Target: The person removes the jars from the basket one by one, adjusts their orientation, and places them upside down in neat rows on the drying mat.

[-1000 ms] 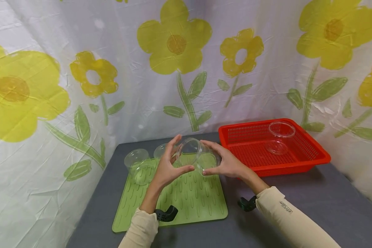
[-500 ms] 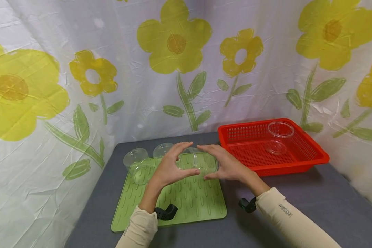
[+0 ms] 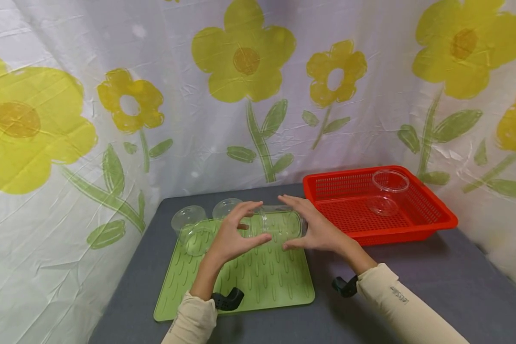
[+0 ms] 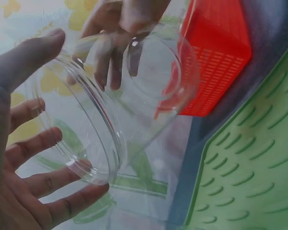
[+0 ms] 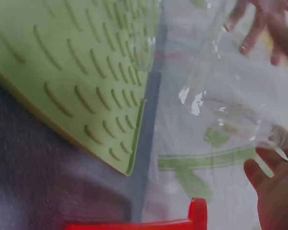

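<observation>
Plastic, clear and round, a container [image 3: 282,223] is held sideways above a ridged green mat [image 3: 262,279], its rimmed end gripped by the left hand [image 3: 236,232], its base by the right hand [image 3: 318,226]; another clear tub [image 3: 387,193] is held in a red perforated basket [image 3: 395,237].

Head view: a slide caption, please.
Two hands hold a clear round plastic container sideways above a ribbed green rectangular mat.

In head view, flowered curtain [image 3: 176,119] at 12 o'clock, behind grey table [image 3: 443,277].
Red basket [image 3: 395,235] at 3 o'clock, green mat [image 3: 266,286] at 6.
</observation>
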{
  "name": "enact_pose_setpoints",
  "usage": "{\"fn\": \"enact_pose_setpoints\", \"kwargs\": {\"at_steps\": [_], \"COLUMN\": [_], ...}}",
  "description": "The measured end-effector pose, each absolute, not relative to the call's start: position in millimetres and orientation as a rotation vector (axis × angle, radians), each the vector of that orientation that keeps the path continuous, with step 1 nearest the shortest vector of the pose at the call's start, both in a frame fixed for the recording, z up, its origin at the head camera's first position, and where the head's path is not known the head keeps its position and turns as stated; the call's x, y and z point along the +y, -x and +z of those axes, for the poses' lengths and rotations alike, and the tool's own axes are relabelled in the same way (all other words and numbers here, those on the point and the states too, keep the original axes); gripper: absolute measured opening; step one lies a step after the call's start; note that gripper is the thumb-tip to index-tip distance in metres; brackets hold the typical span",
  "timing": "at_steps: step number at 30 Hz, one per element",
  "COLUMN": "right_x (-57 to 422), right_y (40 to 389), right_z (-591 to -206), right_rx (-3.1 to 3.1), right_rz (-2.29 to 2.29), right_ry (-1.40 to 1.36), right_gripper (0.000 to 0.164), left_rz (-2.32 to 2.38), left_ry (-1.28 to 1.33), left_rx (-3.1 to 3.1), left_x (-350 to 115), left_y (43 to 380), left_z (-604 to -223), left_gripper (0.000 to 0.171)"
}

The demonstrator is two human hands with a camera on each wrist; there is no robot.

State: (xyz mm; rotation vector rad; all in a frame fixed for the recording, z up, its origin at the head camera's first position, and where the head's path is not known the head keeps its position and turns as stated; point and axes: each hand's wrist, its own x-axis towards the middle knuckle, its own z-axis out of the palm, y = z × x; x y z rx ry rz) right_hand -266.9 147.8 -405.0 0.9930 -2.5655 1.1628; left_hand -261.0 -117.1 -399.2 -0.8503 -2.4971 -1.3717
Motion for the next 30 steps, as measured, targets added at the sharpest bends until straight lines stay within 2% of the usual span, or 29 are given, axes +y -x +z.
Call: {"fn": "enact_pose_setpoints", "kwargs": {"at_steps": [7,13,20,30], "right_x": [155.0,155.5,151.2,146.5], "right_y": [268.3,269.8,264.5,265.2], "right_z": [-407.1,-408.9,-416.0,-413.4], "right_rx": [-2.388,-2.306,-2.324,-2.232], "right_rz": [1.726,1.999,2.125,2.228], "right_ry": [-0.917,-0.874,-0.801,-0.854], "right_gripper": [0.094,0.085,0.082,0.082], "left_rz": [-1.538,-1.745,-1.886,-1.902], "left_ry": [0.814,0.811,0.843,0.857], "left_rx": [-2.385,-2.271,-2.187,-2.192], "left_x": [-126.6,-132.3,-132.9,-133.1], "left_y": [258.4,256.1,249.6,248.2], "left_z": [-406.7,-412.5,-417.1,-417.2], "left_gripper": [0.072,0.071,0.069,0.070]}}
